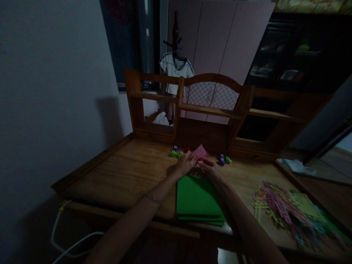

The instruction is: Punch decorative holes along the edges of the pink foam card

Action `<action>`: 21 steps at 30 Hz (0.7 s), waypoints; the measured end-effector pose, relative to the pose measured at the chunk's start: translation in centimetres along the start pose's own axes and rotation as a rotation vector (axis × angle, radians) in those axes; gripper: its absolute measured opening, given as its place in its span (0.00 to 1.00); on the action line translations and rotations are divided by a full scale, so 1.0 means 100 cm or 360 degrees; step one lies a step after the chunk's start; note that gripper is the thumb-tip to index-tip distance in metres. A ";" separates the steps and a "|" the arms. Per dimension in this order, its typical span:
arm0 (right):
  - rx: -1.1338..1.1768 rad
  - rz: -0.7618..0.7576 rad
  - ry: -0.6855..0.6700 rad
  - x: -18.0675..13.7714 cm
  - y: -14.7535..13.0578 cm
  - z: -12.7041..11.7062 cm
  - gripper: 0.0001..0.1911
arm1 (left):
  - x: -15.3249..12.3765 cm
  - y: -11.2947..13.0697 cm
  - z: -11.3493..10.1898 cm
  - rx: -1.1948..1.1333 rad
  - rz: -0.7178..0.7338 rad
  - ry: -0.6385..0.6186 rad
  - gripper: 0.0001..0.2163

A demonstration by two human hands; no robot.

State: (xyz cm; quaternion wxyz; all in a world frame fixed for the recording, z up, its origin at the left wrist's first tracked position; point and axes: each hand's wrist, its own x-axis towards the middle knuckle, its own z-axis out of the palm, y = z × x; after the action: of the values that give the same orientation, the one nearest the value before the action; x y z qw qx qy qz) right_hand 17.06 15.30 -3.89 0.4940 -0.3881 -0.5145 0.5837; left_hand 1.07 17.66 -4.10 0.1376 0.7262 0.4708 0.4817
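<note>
My left hand (184, 164) is closed on a sheet of pink paper (200, 152), which stands tilted up above the desk. Small dark holes or marks show near the sheet's right edge. My right hand (210, 168) is closed around a small red paper punch (200, 160) at the paper's lower edge; its fingers partly hide it. Just below both hands lies a stack of green sheets (198, 198). Beyond my left hand are small green punches (173, 154) and a purple one (175, 148). Further purple punches (222, 160) and a green one (228, 160) sit beyond my right hand.
A tangled pile of cut paper strips (286, 209) in pink, yellow, green and blue covers the desk's right side. Wooden shelving (203, 130) rises along the back of the desk (123, 172). A white cable (56, 227) hangs at the front left corner.
</note>
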 end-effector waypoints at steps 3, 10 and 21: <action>-0.0042 -0.0015 -0.0001 0.000 -0.001 -0.001 0.19 | 0.000 0.002 -0.002 0.0015 0.0019 0.0006 0.15; -0.0111 -0.0014 -0.0057 -0.003 -0.009 0.000 0.18 | 0.000 0.004 -0.004 0.0026 0.0162 -0.0015 0.15; -0.0089 -0.0055 -0.0048 0.000 -0.007 -0.002 0.16 | 0.000 0.006 -0.005 0.0156 0.0185 -0.0026 0.16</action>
State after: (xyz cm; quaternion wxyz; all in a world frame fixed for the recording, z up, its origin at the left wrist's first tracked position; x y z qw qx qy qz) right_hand 17.34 15.29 -3.20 0.4851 -0.3839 -0.5447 0.5662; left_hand 0.99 17.25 -3.51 0.0773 0.7621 0.4497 0.4593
